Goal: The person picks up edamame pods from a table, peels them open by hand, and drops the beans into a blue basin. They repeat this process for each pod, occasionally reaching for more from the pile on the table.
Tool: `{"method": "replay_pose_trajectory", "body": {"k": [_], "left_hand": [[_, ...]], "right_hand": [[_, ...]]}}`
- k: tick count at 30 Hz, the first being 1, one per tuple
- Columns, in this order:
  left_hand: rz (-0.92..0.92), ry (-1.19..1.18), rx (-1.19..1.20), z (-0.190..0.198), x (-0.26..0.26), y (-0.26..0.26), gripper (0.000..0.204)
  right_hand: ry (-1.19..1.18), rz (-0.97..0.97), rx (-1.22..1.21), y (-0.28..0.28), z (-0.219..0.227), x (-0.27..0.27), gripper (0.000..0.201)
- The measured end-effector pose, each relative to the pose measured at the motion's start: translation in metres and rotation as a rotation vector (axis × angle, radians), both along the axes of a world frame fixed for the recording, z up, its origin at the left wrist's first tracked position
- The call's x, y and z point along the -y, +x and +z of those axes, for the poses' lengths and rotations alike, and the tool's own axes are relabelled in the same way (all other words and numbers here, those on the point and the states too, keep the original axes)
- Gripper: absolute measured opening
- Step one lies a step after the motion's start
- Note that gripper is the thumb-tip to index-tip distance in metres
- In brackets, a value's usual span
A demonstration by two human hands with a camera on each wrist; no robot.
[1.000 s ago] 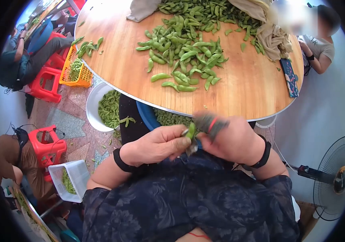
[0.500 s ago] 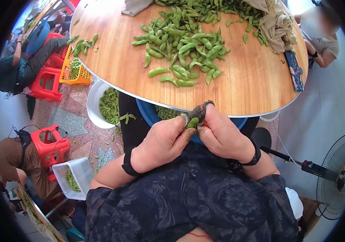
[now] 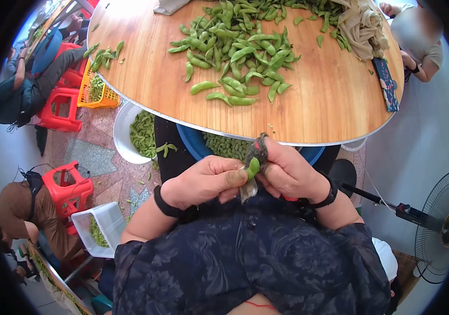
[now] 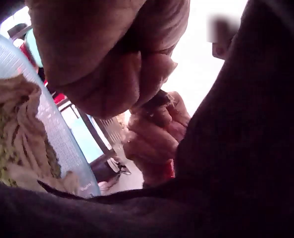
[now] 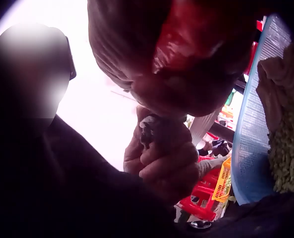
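Observation:
Between the hands, in the head view, is a plump green soybean pod (image 3: 254, 167). My left hand (image 3: 206, 181) pinches its lower end between thumb and fingers; a greyish wrapping (image 3: 248, 191) hangs by those fingertips. My right hand (image 3: 293, 170) has its fingers curled at the pod's other side, a dark grey finger cover (image 3: 256, 150) with a red band against the pod's upper part. Red material (image 5: 191, 37) shows on the right hand in its wrist view. Below the hands, a blue basin (image 3: 195, 144) holds many shelled beans (image 3: 227, 146).
A heap of soybean pods (image 3: 235, 52) lies on the round wooden table (image 3: 156, 79), with a beige cloth (image 3: 361, 29) and a dark patterned case (image 3: 386, 84). A white bucket (image 3: 122, 139) of pods stands left on the floor. A fan (image 3: 445, 228) stands right. People sit around.
Both hands have come a little lower from the table edge in view, and the pod now stands more upright between them. One second ago the right hand was blurred with motion beside the pod.

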State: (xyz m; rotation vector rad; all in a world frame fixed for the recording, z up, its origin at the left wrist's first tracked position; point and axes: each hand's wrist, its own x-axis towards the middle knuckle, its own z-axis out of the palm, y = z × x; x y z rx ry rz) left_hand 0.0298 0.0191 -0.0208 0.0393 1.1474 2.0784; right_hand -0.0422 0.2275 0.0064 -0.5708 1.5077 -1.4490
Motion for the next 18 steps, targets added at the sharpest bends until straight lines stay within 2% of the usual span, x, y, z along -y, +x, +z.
{"method": "replay_pose_trajectory", "body": {"k": [1, 2, 5, 6, 9, 10, 12, 14, 17, 18], "left_hand": [[-0.025, 0.177, 0.087, -0.002, 0.0, 0.003, 0.029], [-0.026, 0.176, 0.089, -0.002, 0.0, 0.003, 0.029], [-0.025, 0.104, 0.007, 0.005, -0.002, 0.002, 0.029], [0.031, 0.029, -0.026, 0.006, -0.004, 0.001, 0.029], [0.094, -0.144, -0.141, 0.008, -0.005, 0.001, 0.029], [0.102, -0.24, -0.218, 0.007, -0.005, 0.002, 0.03], [0.124, -0.28, -0.285, 0.01, -0.005, 0.005, 0.029], [0.146, -0.317, -0.358, 0.013, -0.005, 0.005, 0.028], [0.21, -0.317, -0.31, 0.01, -0.008, 0.007, 0.026], [0.215, -0.376, -0.373, 0.005, -0.009, 0.008, 0.024]], "right_hand": [[-0.063, -0.035, 0.172, 0.006, 0.001, 0.003, 0.016], [-0.064, -0.037, 0.175, 0.006, 0.003, 0.003, 0.016], [-0.062, -0.052, 0.153, 0.006, 0.0, -0.001, 0.018], [-0.065, -0.055, 0.15, 0.006, 0.001, -0.002, 0.018], [-0.043, -0.16, 0.124, 0.013, 0.008, -0.005, 0.019], [-0.097, -0.213, 0.061, 0.016, 0.01, -0.007, 0.018], [-0.151, -0.266, 0.001, 0.02, 0.009, -0.009, 0.018], [0.104, -0.213, -0.051, 0.022, 0.007, -0.012, 0.02], [0.124, -0.19, -0.045, 0.025, 0.003, -0.016, 0.022], [0.149, -0.177, -0.057, 0.026, 0.006, -0.017, 0.021]]}}
